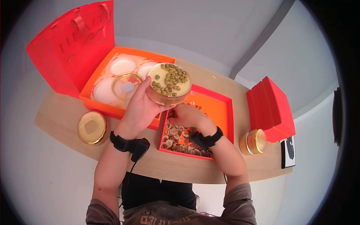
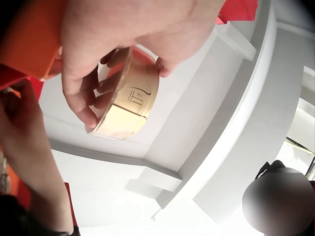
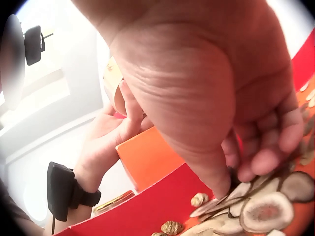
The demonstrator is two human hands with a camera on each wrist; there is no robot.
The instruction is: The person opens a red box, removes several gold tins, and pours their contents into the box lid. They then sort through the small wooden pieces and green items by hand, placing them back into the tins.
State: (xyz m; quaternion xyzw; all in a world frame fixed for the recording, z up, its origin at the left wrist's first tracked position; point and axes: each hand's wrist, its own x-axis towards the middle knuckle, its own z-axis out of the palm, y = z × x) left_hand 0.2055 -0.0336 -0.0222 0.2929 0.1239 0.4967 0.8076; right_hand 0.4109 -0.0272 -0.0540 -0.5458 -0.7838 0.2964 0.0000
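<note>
My left hand (image 1: 139, 108) holds up a round, clear-walled container (image 1: 167, 99), its thumb at the rim and its fingers beneath. Coiled, olive-brown dried pieces (image 1: 175, 77) lie inside on a patterned, cream-coloured base. A printed label (image 2: 129, 118) shows on the container's side in the left wrist view. My right hand (image 1: 189, 115) reaches down into a shallow red box with an orange floor (image 1: 217, 107). Its thumb and bent fingertips are among dried, dark-edged slices (image 3: 268, 211); I cannot tell whether they pinch one. Coiled pieces (image 3: 172, 227) lie near the box wall in the right wrist view.
Left of the red box stands an orange box (image 1: 101, 80) with round recesses and a clear gold-rimmed ring (image 1: 119, 78). A red bag (image 1: 75, 52) stands behind it. Gold-lidded jars sit at the left (image 1: 91, 128) and right (image 1: 253, 141), near a red box (image 1: 268, 108).
</note>
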